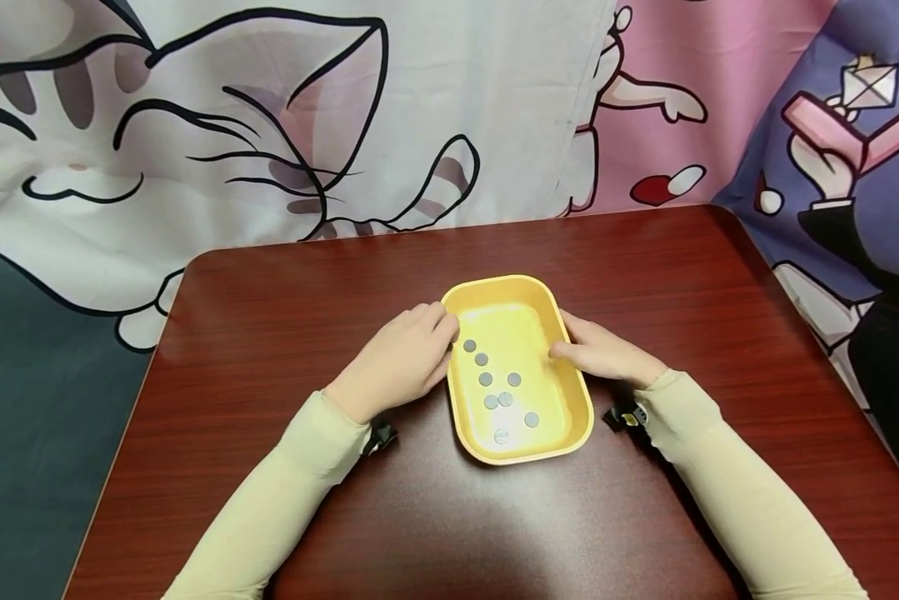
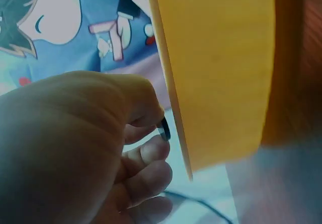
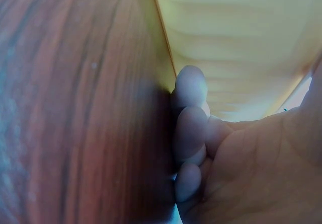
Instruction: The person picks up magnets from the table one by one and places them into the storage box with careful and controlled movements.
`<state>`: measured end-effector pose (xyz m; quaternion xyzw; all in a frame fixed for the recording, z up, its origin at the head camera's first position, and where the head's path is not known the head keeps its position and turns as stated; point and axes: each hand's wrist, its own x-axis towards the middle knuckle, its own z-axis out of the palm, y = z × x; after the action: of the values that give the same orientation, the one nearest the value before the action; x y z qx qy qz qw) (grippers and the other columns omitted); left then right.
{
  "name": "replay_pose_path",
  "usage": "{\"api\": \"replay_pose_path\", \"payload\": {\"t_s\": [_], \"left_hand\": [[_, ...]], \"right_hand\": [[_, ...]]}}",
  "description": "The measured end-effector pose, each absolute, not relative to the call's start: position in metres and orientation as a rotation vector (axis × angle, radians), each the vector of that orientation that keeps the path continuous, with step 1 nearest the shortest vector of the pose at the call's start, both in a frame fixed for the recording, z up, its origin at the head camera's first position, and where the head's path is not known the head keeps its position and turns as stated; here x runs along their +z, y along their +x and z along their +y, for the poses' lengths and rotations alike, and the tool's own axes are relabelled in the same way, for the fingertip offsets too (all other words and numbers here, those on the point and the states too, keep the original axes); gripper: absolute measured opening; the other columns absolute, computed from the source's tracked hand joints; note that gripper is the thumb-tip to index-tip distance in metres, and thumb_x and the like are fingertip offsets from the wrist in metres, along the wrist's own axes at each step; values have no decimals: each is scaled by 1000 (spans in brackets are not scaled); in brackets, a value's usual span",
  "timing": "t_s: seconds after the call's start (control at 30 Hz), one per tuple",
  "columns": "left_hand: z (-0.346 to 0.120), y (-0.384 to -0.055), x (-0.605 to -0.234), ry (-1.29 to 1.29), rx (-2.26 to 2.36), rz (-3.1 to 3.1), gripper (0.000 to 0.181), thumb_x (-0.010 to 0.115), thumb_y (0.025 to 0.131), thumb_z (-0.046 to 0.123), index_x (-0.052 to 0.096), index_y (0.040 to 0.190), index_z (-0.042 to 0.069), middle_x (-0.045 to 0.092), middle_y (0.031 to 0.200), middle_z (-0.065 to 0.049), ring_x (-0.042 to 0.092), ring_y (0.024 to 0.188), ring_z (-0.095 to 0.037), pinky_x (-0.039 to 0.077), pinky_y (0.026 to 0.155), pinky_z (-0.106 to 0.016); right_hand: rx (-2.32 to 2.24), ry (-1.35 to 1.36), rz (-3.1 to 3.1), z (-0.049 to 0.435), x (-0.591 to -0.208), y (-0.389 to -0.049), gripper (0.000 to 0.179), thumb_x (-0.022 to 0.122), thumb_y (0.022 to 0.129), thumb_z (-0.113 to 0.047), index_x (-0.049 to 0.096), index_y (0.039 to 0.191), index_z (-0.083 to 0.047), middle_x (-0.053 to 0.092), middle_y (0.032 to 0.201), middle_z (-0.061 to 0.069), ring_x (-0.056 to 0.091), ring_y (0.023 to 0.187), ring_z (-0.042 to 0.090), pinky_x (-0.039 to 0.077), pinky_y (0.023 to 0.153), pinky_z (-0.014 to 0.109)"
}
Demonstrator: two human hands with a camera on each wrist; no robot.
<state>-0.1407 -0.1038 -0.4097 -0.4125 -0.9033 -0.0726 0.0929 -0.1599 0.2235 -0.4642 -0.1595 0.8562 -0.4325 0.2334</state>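
A yellow plastic tray (image 1: 494, 287) with rounded corners lies on the table, and several silver-grey coins (image 1: 514, 379) are scattered on its bottom. At the tray's left rim is my left hand (image 1: 404, 354); in the left wrist view its thumb and finger pinch a dark, thin coin (image 2: 164, 128) seen edge-on, just outside the tray's wall (image 2: 221, 73). My right hand (image 1: 606, 350) grips the tray's right side, with the thumb over the rim inside. Its fingers (image 3: 191, 133) lie low against the outer wall, close to the tabletop, in the right wrist view.
The dark red wooden table (image 1: 307, 300) has rounded back corners. Behind it hangs a cloth printed with cartoon figures (image 1: 524, 108). A small black wrist device (image 1: 379, 437) sits at the left cuff, another black device (image 1: 625, 417) at the right cuff.
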Motion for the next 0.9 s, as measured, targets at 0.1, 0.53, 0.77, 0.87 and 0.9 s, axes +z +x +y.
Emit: {"api": "replay_pose_path", "payload": {"t_s": [0.1,0.53,0.77,0.87,0.9], "left_hand": [[-91,-140,-410,-1264,-191,-2649,7,58,96,15,58,101,9,56,96,-6,55,88,-26,50,81,-37],[-67,-141,-414,-1283,-70,-2758,12,66,92,21,61,96,11,59,86,-6,56,86,-28,47,80,-41],[-68,-141,-413,-1250,-38,-2867,16,68,89,24,62,98,13,59,93,-3,57,93,-25,45,83,-39],[-72,-139,-413,-1235,-70,-2892,17,69,91,26,63,102,14,59,99,-3,57,100,-24,45,85,-38],[-73,-138,-413,-1231,-85,-2893,18,69,92,27,63,103,14,59,102,-3,57,101,-24,45,86,-38]], "right_hand": [[-1193,-434,2348,224,-464,-160,73,58,96,-12,26,161,-4,67,127,23,76,88,19,63,81,36],[-1173,-468,2377,223,-464,-160,70,57,97,-13,29,160,-3,68,125,22,75,88,18,61,81,34],[-1171,-465,2380,223,-464,-160,69,57,97,-13,30,160,-4,68,126,22,75,89,18,61,82,33],[-1174,-456,2375,224,-465,-160,71,58,97,-14,28,161,-4,67,127,22,75,89,18,61,83,34],[-1174,-449,2375,224,-465,-160,72,58,97,-14,27,161,-5,66,128,22,75,90,19,62,83,35]]}}
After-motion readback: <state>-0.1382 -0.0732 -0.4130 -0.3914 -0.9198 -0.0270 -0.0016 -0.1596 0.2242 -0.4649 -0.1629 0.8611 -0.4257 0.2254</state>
